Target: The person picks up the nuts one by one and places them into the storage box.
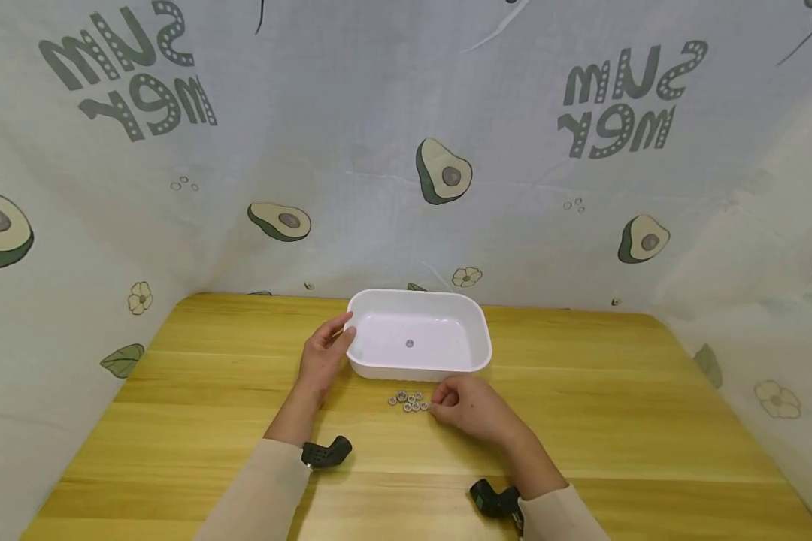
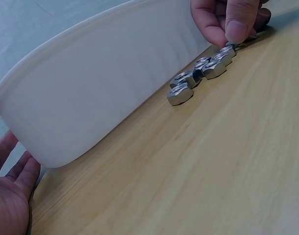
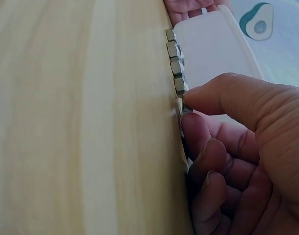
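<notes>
A white plastic tub [image 1: 419, 373] stands on the table, with one metal nut [image 1: 409, 343] lying inside on its floor. At the tub's left end my left hand [image 1: 322, 357] holds the rim, thumb over the edge and the other fingers against the outside wall. In front of the tub several silver hex nuts [image 2: 180, 93] lie in a loose cluster. My right hand [image 1: 471, 406] is at the cluster's right end. Between its thumb and index finger it pinches a nut [image 3: 186, 106], mostly covered by the fingertips; the other fingers are curled near the tabletop.
The wood-grain table [image 1: 616, 406] extends to both sides of the tub. Behind it hangs a pale cloth [image 1: 379, 225] printed with avocados and lettering. A black wrist camera [image 1: 327, 452] is on the left forearm, another black camera [image 1: 494, 498] on the right.
</notes>
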Demonstrator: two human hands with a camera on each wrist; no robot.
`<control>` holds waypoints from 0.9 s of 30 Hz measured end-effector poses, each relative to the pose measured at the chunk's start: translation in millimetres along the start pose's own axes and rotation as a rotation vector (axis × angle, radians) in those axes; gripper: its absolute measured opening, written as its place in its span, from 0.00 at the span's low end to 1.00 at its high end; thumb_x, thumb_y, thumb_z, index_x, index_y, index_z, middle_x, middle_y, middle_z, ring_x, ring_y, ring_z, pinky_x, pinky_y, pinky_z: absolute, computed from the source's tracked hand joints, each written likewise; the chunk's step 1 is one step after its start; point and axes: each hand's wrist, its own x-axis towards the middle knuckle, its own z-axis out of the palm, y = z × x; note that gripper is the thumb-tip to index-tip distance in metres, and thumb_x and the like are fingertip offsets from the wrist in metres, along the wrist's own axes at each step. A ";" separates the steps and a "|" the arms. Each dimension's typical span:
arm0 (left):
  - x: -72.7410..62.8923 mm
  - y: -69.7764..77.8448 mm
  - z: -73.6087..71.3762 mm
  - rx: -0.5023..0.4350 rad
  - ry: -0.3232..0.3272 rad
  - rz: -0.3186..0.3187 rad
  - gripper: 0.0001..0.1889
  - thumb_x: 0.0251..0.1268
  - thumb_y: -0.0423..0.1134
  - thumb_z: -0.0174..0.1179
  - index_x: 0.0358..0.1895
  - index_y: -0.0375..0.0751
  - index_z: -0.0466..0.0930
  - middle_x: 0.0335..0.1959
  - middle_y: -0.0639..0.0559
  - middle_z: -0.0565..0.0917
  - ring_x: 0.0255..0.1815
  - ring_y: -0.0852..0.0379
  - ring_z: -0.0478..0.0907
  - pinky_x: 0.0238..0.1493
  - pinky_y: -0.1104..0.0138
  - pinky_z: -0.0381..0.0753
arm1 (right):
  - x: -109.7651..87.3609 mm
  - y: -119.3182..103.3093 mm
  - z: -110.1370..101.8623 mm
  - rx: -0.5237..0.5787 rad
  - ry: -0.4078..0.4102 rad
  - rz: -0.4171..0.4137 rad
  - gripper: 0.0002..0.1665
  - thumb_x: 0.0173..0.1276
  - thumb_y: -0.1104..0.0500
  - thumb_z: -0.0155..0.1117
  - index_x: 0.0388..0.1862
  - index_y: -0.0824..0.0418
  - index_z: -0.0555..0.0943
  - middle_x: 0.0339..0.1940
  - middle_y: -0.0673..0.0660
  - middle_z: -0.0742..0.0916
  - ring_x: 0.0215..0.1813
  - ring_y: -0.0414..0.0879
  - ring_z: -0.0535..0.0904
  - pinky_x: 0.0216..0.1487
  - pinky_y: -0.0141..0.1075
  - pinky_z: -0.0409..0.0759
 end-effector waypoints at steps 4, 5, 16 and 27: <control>1.0 -0.4 1.3 -0.005 0.010 -0.011 0.22 0.74 0.42 0.61 0.68 0.43 0.77 0.75 0.43 0.71 0.73 0.42 0.72 0.73 0.51 0.72 | 3.2 1.5 -2.0 -0.006 -0.021 0.007 0.06 0.63 0.58 0.73 0.31 0.57 0.84 0.27 0.49 0.83 0.32 0.41 0.76 0.34 0.30 0.75; 1.7 -0.8 1.7 -0.009 0.010 -0.014 0.22 0.74 0.41 0.61 0.68 0.43 0.77 0.75 0.44 0.72 0.73 0.42 0.72 0.73 0.51 0.72 | 3.9 1.8 -2.8 -0.011 -0.024 0.007 0.06 0.63 0.58 0.73 0.31 0.57 0.84 0.27 0.48 0.83 0.33 0.41 0.76 0.35 0.30 0.75; 4.3 0.1 4.5 -0.017 0.015 -0.011 0.22 0.74 0.42 0.61 0.69 0.44 0.77 0.75 0.45 0.71 0.74 0.43 0.71 0.74 0.51 0.71 | 1.0 -13.5 -24.7 -0.118 0.035 -0.009 0.03 0.64 0.59 0.70 0.31 0.54 0.84 0.27 0.47 0.83 0.32 0.40 0.76 0.35 0.32 0.76; 3.9 -2.2 4.5 -0.015 0.019 0.005 0.22 0.74 0.41 0.61 0.69 0.43 0.77 0.75 0.44 0.71 0.74 0.42 0.70 0.74 0.50 0.70 | -7.1 -28.9 -38.1 -0.134 0.109 0.048 0.03 0.66 0.58 0.72 0.35 0.54 0.85 0.26 0.47 0.83 0.30 0.42 0.75 0.28 0.32 0.75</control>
